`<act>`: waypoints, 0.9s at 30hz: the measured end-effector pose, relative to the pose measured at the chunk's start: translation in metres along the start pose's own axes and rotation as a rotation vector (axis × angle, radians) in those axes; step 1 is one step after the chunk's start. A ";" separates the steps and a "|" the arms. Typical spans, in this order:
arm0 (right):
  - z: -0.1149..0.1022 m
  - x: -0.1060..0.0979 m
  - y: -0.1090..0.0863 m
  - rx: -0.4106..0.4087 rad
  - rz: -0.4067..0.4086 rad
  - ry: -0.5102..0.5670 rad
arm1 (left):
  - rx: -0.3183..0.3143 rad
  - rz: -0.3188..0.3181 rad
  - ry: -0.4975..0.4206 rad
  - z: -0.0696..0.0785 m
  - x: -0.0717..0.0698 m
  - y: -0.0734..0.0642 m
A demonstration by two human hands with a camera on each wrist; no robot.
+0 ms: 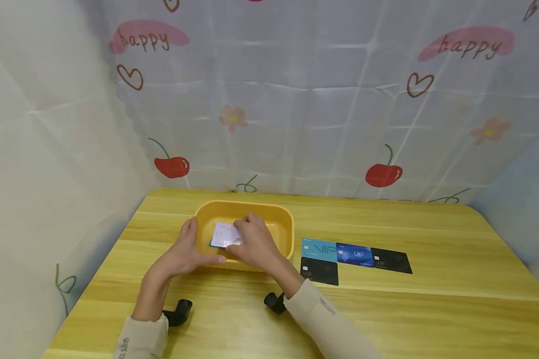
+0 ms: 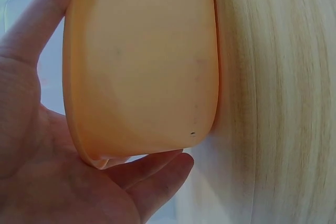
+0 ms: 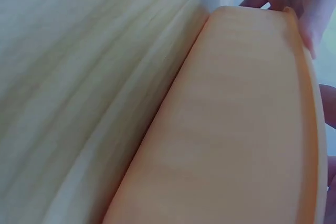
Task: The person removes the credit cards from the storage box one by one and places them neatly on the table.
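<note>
My left hand (image 1: pixel 181 254) holds a yellow plastic tub (image 1: pixel 292 232) at its left end, thumb along the front rim and fingers round the side. In the left wrist view, the fingertips (image 2: pixel 181 166) lie against the tub's end wall. My right hand (image 1: pixel 255 242) reaches into the tub and pinches a white VIP card (image 1: pixel 223 233) by its right side. Under that card the edge of a blue card (image 1: pixel 215 245) peeks out. The tub's wall (image 3: pixel 226 119) hides most of the right hand in the right wrist view.
To the tub's right lie a light blue VIP card (image 1: pixel 316 249), a dark blue one (image 1: pixel 354 255) and a black one (image 1: pixel 392 261) in a row. Another black card (image 1: pixel 319 271) lies below the first. All are on the wood-grain table (image 1: pixel 458 249), with a printed curtain (image 1: pixel 305 124) behind.
</note>
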State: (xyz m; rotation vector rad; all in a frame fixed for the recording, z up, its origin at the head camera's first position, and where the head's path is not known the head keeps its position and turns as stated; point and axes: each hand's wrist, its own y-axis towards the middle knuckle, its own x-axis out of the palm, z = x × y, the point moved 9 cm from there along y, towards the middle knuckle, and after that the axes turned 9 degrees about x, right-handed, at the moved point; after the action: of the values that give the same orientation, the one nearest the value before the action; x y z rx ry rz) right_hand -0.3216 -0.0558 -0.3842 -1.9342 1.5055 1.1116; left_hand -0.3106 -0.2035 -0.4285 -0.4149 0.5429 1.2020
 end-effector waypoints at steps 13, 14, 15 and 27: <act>0.027 -0.027 -0.038 -0.031 0.080 0.064 | -0.011 0.016 -0.020 -0.002 0.005 0.001; 0.029 -0.029 -0.040 -0.028 0.078 0.066 | -0.012 0.016 -0.017 -0.002 0.004 0.001; 0.030 -0.031 -0.042 -0.024 0.075 0.069 | -0.014 0.016 -0.015 -0.002 0.003 0.001; 0.037 -0.052 -0.059 0.000 0.072 0.111 | -0.015 0.016 -0.002 -0.001 0.000 -0.001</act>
State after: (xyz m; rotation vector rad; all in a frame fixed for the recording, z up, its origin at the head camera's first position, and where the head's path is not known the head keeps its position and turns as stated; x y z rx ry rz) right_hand -0.2815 0.0200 -0.3712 -1.9855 1.6459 1.0495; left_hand -0.3102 -0.2047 -0.4296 -0.4226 0.5361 1.2228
